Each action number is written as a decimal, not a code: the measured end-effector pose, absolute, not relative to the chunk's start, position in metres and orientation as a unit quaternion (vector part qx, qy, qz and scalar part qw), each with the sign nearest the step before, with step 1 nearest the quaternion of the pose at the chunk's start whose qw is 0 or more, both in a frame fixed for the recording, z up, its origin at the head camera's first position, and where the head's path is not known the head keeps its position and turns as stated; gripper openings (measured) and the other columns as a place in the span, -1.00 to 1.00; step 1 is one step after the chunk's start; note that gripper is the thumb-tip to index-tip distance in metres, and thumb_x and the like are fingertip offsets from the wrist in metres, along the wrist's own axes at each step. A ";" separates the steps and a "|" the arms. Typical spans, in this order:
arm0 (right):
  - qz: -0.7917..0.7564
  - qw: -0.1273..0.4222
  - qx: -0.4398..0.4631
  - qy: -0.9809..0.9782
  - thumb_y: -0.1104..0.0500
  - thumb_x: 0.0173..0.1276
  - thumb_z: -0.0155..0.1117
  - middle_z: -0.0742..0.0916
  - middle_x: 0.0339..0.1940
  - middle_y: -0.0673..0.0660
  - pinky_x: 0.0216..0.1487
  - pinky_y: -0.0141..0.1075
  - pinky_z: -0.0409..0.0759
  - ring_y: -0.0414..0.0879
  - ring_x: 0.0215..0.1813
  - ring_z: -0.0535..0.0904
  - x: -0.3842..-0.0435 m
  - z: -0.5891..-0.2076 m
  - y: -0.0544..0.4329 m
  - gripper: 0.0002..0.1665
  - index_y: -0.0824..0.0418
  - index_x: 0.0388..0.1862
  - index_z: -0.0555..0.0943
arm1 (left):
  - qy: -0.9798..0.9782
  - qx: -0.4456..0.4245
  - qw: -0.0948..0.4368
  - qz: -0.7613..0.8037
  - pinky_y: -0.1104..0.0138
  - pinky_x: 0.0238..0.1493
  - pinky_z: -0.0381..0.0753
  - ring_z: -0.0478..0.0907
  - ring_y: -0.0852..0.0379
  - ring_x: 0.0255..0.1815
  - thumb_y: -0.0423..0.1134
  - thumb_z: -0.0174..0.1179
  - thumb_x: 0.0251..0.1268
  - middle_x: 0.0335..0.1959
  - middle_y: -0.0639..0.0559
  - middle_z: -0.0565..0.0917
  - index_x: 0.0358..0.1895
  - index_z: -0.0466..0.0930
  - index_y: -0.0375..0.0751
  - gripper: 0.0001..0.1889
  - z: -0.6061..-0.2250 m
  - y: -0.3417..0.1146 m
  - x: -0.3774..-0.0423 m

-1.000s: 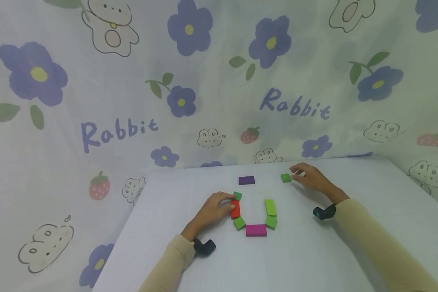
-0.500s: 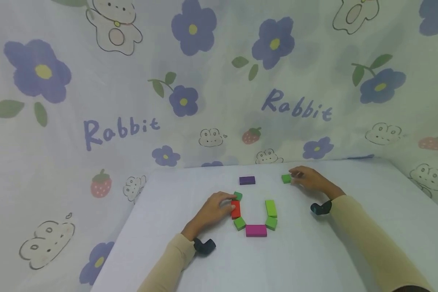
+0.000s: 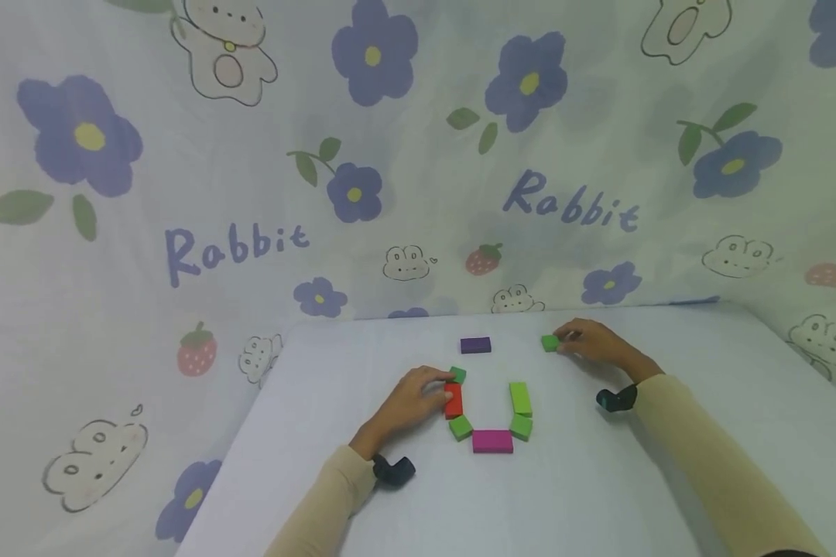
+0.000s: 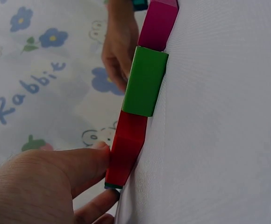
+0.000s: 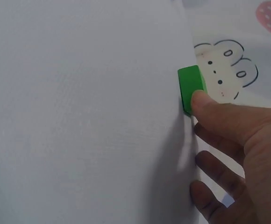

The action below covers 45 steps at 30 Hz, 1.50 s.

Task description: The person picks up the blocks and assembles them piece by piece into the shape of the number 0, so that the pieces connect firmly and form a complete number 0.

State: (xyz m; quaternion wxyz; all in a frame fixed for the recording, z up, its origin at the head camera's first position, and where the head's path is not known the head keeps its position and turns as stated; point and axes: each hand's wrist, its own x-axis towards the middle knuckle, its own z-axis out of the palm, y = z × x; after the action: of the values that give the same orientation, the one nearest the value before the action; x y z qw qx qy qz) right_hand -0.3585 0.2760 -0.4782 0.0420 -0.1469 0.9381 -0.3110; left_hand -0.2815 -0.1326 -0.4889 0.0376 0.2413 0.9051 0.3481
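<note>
My right hand (image 3: 594, 343) is at the back right of the table. Its thumb and forefinger pinch a small green block (image 3: 549, 343); in the right wrist view the thumb lies on that block (image 5: 190, 86), the other fingers being spread apart. On the left, the left hand (image 3: 409, 398) touches the red block (image 3: 453, 406) with its thumb, and its forefinger rests at the dark green block (image 3: 457, 374). A U-shaped row continues with a green block (image 3: 460, 428), a magenta block (image 3: 492, 442), another green block (image 3: 521, 427) and a lime block (image 3: 520, 398).
A dark purple block (image 3: 475, 345) lies near the table's back edge, between the hands. Behind the white table (image 3: 529, 503) hangs a patterned cloth (image 3: 418, 201). Each wrist carries a black camera.
My right hand has closed in on the green block at the back right, and its thumb and forefinger now pinch it. The left hand has kept its place at the row.
</note>
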 end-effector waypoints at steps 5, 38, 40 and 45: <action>-0.330 0.053 -0.124 0.934 -0.07 0.40 0.30 0.70 0.11 0.23 0.22 0.17 0.51 0.24 0.23 0.55 -0.355 -0.478 0.284 -0.47 0.22 0.21 0.59 | 0.910 0.247 0.030 0.333 -0.11 0.45 0.29 0.38 -0.05 0.41 0.00 0.19 0.41 0.27 0.06 0.58 0.28 0.57 0.12 -0.60 -0.487 -0.132 -0.283; -0.401 0.015 -0.169 0.900 -0.02 0.38 0.34 0.73 0.08 0.12 0.05 -0.18 0.58 -0.04 0.03 0.60 -0.318 -0.482 0.250 -0.58 0.12 0.14 0.64 | 0.906 0.252 0.020 0.340 -0.08 0.42 0.32 0.42 -0.01 0.37 0.01 0.20 0.41 0.23 0.08 0.60 0.27 0.58 0.11 -0.60 -0.490 -0.133 -0.279; -0.404 0.014 -0.174 0.898 -0.01 0.38 0.34 0.73 0.09 0.12 0.06 -0.18 0.59 -0.03 0.03 0.61 -0.318 -0.483 0.246 -0.59 0.12 0.14 0.64 | 0.906 0.252 0.020 0.339 -0.08 0.42 0.32 0.42 -0.01 0.36 0.01 0.20 0.41 0.23 0.08 0.60 0.27 0.57 0.11 -0.60 -0.491 -0.133 -0.278; -0.408 0.013 -0.182 0.895 0.03 0.39 0.33 0.73 0.10 0.11 0.08 -0.14 0.58 -0.02 0.04 0.61 -0.316 -0.481 0.236 -0.60 0.11 0.15 0.64 | 0.905 0.252 0.019 0.341 -0.08 0.42 0.32 0.42 -0.01 0.36 -0.01 0.21 0.41 0.23 0.07 0.60 0.27 0.57 0.10 -0.60 -0.490 -0.133 -0.278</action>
State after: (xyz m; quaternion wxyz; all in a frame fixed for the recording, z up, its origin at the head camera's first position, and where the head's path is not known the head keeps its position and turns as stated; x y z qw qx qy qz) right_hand -0.3165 0.2363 -0.4812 0.0128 -0.1821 0.8947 -0.4076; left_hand -0.2776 -0.1327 -0.4902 0.0185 0.2523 0.9053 0.3411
